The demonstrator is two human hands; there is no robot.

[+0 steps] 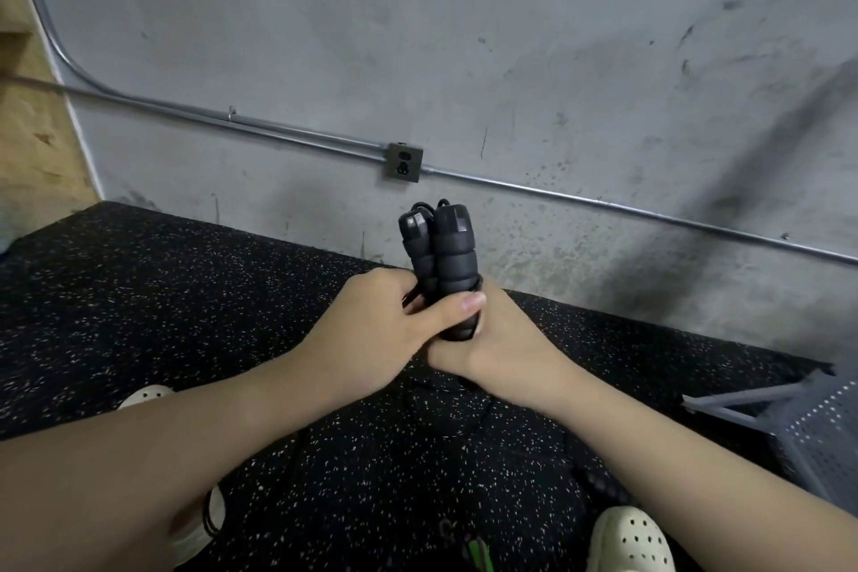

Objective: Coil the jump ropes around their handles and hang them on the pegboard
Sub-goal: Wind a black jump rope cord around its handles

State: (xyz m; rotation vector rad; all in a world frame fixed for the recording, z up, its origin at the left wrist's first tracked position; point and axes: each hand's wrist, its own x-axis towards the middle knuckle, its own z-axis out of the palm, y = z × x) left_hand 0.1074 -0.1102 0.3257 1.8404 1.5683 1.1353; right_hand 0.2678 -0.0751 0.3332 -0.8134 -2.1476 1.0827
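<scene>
Two black jump-rope handles (440,252) stand upright side by side in front of me, above the speckled black floor. My left hand (389,326) grips their lower part, thumb laid across the front. My right hand (487,341) holds the handles' bottom from the right, its fingers hidden behind them. A short loop of black cord (429,204) shows at the handles' top; more black rope (464,381) hangs below my hands. A grey perforated pegboard (822,437) leans at the lower right.
A grey concrete wall carries a metal conduit (297,136) and an outlet box (403,162). My two cream clogs (632,541) stand on the floor. A green-and-black item (478,550) lies at the bottom edge, and a thin black cord (211,520) near my left foot.
</scene>
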